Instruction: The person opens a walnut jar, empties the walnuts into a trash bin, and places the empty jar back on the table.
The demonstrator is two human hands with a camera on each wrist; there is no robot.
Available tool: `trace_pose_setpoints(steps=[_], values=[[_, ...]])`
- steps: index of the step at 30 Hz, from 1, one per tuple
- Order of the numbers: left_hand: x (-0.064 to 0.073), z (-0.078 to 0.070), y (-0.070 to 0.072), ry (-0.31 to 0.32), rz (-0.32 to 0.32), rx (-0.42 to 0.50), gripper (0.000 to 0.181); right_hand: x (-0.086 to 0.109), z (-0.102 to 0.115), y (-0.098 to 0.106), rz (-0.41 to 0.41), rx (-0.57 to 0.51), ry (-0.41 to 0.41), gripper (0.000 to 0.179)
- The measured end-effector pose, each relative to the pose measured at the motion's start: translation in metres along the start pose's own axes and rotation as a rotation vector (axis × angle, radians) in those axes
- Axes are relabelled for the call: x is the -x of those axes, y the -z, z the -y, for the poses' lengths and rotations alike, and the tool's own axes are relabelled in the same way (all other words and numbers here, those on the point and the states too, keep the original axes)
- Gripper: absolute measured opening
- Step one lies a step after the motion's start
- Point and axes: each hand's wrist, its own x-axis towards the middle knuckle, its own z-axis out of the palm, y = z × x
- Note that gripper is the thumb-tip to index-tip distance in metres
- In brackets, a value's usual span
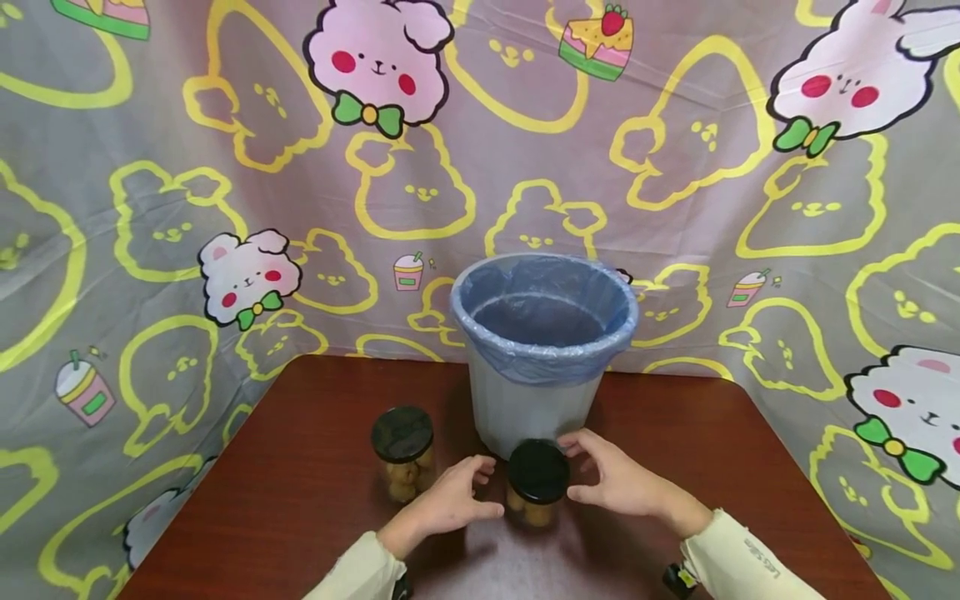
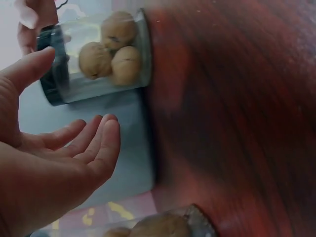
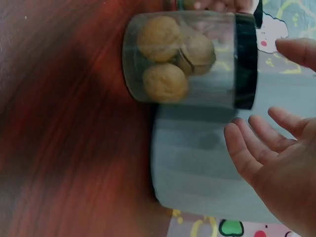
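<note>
A clear jar with a black lid (image 1: 538, 472) stands upright on the table in front of the bin. Through its wall I see several walnuts (image 3: 166, 81) at the bottom. My left hand (image 1: 454, 497) is on the jar's left side, fingers loosely bent and thumb apart, holding nothing. On the other side my right hand (image 1: 617, 478) has its fingers spread near the lid, with no grip on it; whether a fingertip touches, I cannot tell. A second black-lidded jar (image 1: 405, 454) of walnuts stands to the left, beyond my left hand.
A light grey bin (image 1: 534, 408) lined with a blue plastic bag (image 1: 558, 365) stands behind the nearer jar. The dark red-brown wooden table (image 1: 300, 467) ends at the back against a patterned cloth (image 1: 420, 317), which also hangs along both sides.
</note>
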Motion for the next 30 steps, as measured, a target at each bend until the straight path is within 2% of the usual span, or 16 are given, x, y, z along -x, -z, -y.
trace_pose_setpoints(steps=[4, 10, 16, 23, 30], values=[[-0.008, 0.006, -0.010, 0.009, 0.019, -0.013, 0.064, -0.002, 0.000, -0.009, -0.023, -0.005, -0.008, 0.066], [-0.018, 0.014, -0.026, 0.024, 0.046, -0.024, 0.065, -0.004, -0.001, -0.022, -0.085, 0.067, -0.023, 0.080], [-0.022, 0.016, -0.036, 0.011, 0.035, -0.019, 0.063, -0.007, -0.003, -0.030, -0.090, 0.116, -0.049, 0.083], [-0.023, 0.016, -0.039, 0.010, 0.016, 0.005, 0.059, -0.007, -0.006, -0.033, -0.077, 0.125, -0.066, 0.086], [-0.023, 0.016, -0.037, -0.022, 0.016, -0.001, 0.058, -0.008, -0.006, -0.030, -0.062, 0.129, -0.074, 0.088]])
